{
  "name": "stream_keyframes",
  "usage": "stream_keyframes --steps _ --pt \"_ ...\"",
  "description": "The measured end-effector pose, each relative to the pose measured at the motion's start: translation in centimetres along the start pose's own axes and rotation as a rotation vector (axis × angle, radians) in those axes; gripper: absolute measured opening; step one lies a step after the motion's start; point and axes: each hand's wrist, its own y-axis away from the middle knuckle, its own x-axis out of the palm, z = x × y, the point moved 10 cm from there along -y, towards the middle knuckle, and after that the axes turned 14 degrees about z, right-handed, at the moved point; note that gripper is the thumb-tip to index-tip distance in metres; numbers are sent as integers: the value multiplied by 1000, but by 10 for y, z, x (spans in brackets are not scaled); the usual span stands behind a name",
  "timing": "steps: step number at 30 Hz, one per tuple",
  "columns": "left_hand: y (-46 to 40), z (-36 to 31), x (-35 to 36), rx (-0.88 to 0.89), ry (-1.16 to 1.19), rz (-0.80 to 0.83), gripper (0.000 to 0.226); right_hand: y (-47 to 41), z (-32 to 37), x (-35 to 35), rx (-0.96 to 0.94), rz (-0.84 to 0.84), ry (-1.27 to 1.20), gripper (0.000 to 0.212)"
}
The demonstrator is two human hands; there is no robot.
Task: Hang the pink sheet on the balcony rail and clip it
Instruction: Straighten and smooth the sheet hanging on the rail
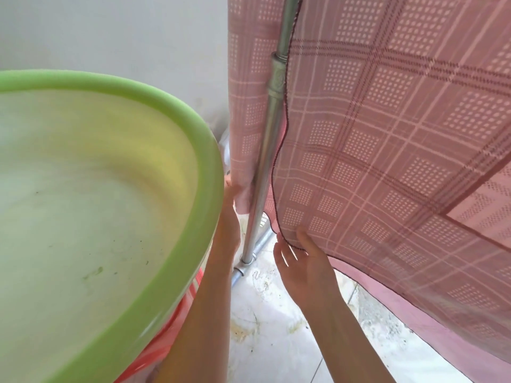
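The pink checked sheet (387,128) hangs over a metal rail and fills the right and upper part of the view. A metal post (269,134) runs down between its two hanging layers. My left hand (231,217) reaches past the basin's rim and touches the lower end of the layer behind the post; its fingers are partly hidden. My right hand (301,261) is spread open under the dark-stitched hem of the near layer, fingertips on the cloth. No clip is visible.
A large green plastic basin (210,189) fills the left, resting on something red (177,327). A white wall stands behind. Pale stained floor tiles (271,327) show below, with a horizontal metal pipe (260,244) joined at the post's foot.
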Motion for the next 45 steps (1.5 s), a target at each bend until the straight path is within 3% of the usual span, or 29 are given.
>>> stream_keyframes --steps 6,11,17,22,25,28,35,38,43,45 --pt "24 -5 -4 55 -175 66 16 2 -13 -6 55 -10 46 8" --pt "27 3 -5 -48 -181 64 32 0 -9 -18 36 -24 113 6" --pt "53 4 -10 -29 -574 -5 36 -6 -4 -28 12 -66 125 2" --pt "64 17 -30 -201 -253 -138 6 -21 -18 -14 26 -63 188 7" --pt "64 20 -34 -222 -66 -179 21 -32 -31 0 37 -41 150 10" --pt "62 13 -34 -220 -109 -219 8 -44 -40 9 37 -29 84 11" --pt "49 10 -26 -211 -53 -191 24 -59 -62 4 71 -77 133 7" --pt "42 12 -30 -193 -79 -182 14 -61 -71 8 81 -82 145 9" --pt "37 17 -46 -181 -192 -207 25 -63 -77 16 111 -110 263 13" --pt "38 16 -55 -174 -220 -259 14 -63 -79 19 128 -108 325 15"
